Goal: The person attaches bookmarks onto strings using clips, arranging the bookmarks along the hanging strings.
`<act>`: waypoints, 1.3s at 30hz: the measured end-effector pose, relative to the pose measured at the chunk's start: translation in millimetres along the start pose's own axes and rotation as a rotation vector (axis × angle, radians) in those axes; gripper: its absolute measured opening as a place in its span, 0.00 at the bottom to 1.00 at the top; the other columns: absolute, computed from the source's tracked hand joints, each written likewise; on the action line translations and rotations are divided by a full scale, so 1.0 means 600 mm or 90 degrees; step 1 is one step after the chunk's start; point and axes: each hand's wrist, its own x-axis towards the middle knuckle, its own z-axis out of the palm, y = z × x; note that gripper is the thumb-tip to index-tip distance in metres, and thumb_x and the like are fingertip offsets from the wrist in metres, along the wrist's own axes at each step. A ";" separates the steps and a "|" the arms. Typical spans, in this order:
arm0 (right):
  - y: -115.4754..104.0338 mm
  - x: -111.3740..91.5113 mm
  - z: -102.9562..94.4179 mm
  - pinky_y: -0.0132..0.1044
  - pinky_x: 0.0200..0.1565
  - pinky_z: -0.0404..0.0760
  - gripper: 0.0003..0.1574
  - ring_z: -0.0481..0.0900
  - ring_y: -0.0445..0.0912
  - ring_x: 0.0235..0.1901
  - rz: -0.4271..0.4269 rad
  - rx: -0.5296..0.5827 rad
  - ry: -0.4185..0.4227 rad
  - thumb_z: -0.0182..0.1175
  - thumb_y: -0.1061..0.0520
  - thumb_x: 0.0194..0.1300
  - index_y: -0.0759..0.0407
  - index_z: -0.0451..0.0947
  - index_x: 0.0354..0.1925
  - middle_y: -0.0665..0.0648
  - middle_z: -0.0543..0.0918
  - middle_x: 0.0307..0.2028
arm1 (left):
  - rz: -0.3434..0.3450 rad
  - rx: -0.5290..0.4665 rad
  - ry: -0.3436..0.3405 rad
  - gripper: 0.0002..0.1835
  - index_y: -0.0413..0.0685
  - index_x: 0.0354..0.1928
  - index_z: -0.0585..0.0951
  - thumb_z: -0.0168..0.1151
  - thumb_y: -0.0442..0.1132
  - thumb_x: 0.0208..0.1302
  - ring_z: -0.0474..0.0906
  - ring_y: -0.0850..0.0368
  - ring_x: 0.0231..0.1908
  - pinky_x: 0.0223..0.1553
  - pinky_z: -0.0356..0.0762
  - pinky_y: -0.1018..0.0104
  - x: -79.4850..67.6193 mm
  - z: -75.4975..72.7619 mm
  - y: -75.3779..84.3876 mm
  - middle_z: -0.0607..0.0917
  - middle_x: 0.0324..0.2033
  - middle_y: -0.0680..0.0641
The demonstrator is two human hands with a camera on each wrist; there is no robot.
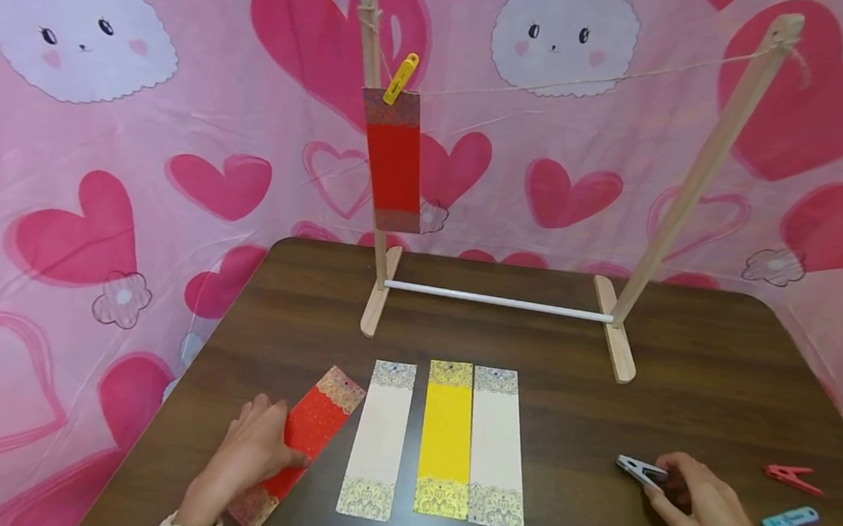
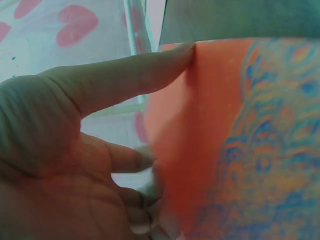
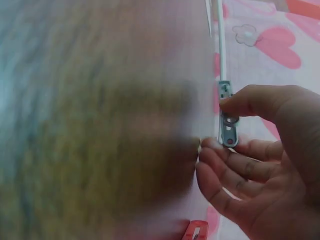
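My left hand (image 1: 252, 447) grips a red card with patterned ends (image 1: 317, 421) by its long edges, at the table's left; the left wrist view shows the thumb on one edge of the red card (image 2: 210, 125) and the fingers at the other. At the right, my right hand (image 1: 708, 514) pinches a grey clothespin (image 1: 637, 467) between thumb and fingers, low over the table. In the right wrist view the thumb lies across the clothespin (image 3: 228, 132). A white card (image 1: 379, 435), a yellow card (image 1: 446, 436) and another white card (image 1: 499, 445) lie between the hands.
A wooden stand (image 1: 686, 203) with a string (image 1: 595, 82) rises at the back. From its left end hangs a red card (image 1: 394, 164) under a yellow clothespin (image 1: 402, 77). A red clothespin (image 1: 792, 477) and a blue clothespin (image 1: 790, 519) lie right of my right hand.
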 end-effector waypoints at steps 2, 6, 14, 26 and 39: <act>0.001 -0.002 -0.002 0.31 0.24 0.77 0.19 0.73 0.27 0.26 -0.009 0.011 0.006 0.74 0.66 0.52 0.63 0.77 0.41 0.50 0.81 0.31 | 0.013 -0.031 0.010 0.34 0.32 0.47 0.77 0.83 0.42 0.39 0.72 0.46 0.36 0.38 0.75 0.48 0.001 0.002 -0.003 0.75 0.33 0.43; 0.002 0.000 -0.005 0.30 0.25 0.78 0.19 0.74 0.26 0.28 -0.049 -0.020 0.036 0.74 0.64 0.53 0.63 0.81 0.44 0.50 0.83 0.34 | 0.037 -0.119 0.043 0.23 0.38 0.44 0.77 0.78 0.34 0.49 0.77 0.52 0.31 0.32 0.81 0.54 0.003 0.001 -0.009 0.82 0.32 0.45; 0.002 0.006 -0.011 0.32 0.27 0.75 0.20 0.70 0.29 0.30 -0.057 -0.063 0.016 0.70 0.58 0.61 0.60 0.82 0.52 0.47 0.80 0.36 | 0.058 -0.174 0.103 0.13 0.44 0.41 0.78 0.71 0.30 0.57 0.75 0.53 0.29 0.30 0.78 0.61 0.006 -0.010 -0.012 0.84 0.32 0.47; 0.000 0.013 -0.008 0.32 0.22 0.61 0.16 0.61 0.33 0.22 0.010 -0.083 -0.038 0.73 0.58 0.54 0.57 0.76 0.36 0.46 0.68 0.24 | 0.079 -0.205 0.187 0.12 0.44 0.43 0.79 0.70 0.31 0.59 0.78 0.52 0.28 0.29 0.80 0.61 0.002 -0.026 -0.014 0.85 0.32 0.44; -0.014 0.024 -0.010 0.21 0.25 0.68 0.27 0.68 0.27 0.25 -0.109 -0.002 0.176 0.77 0.71 0.40 0.61 0.82 0.42 0.42 0.76 0.26 | 0.101 -0.252 0.244 0.13 0.45 0.43 0.78 0.71 0.32 0.59 0.83 0.51 0.30 0.30 0.84 0.60 0.005 -0.037 -0.013 0.88 0.35 0.44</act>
